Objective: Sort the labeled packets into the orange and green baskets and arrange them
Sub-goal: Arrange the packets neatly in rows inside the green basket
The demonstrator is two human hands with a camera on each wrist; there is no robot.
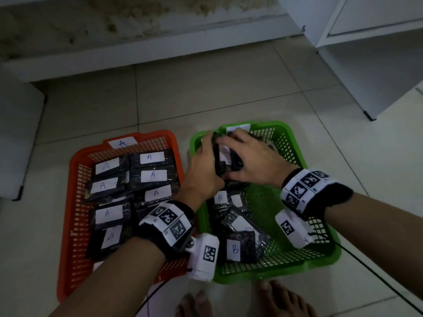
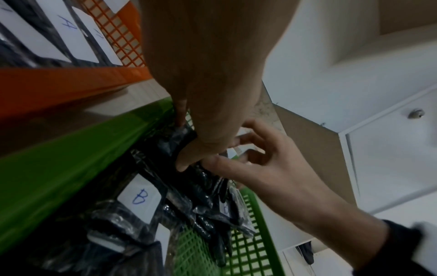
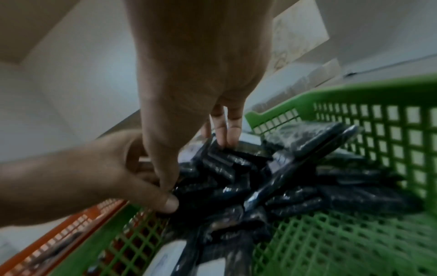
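Note:
Both hands meet over the far half of the green basket [image 1: 295,154]. My left hand [image 1: 206,161] and right hand [image 1: 249,156] together grip a bunch of black packets [image 1: 225,161] stood on edge, each with a white label. In the left wrist view the left hand [image 2: 189,149] pinches the bunch [image 2: 179,142] from the left. The right wrist view shows the right hand [image 3: 212,149] curled over the bunch [image 3: 224,168]. More "B" packets [image 1: 235,243] lie flat in the near half. The orange basket [image 1: 75,170] holds several "A" packets [image 1: 153,176] in two columns.
Both baskets sit side by side on a tiled floor [image 1: 206,97]. A white cabinet [image 1: 370,42] stands at the back right and a low white ledge [image 1: 137,51] runs along the wall. My bare feet [image 1: 279,298] are just in front of the green basket.

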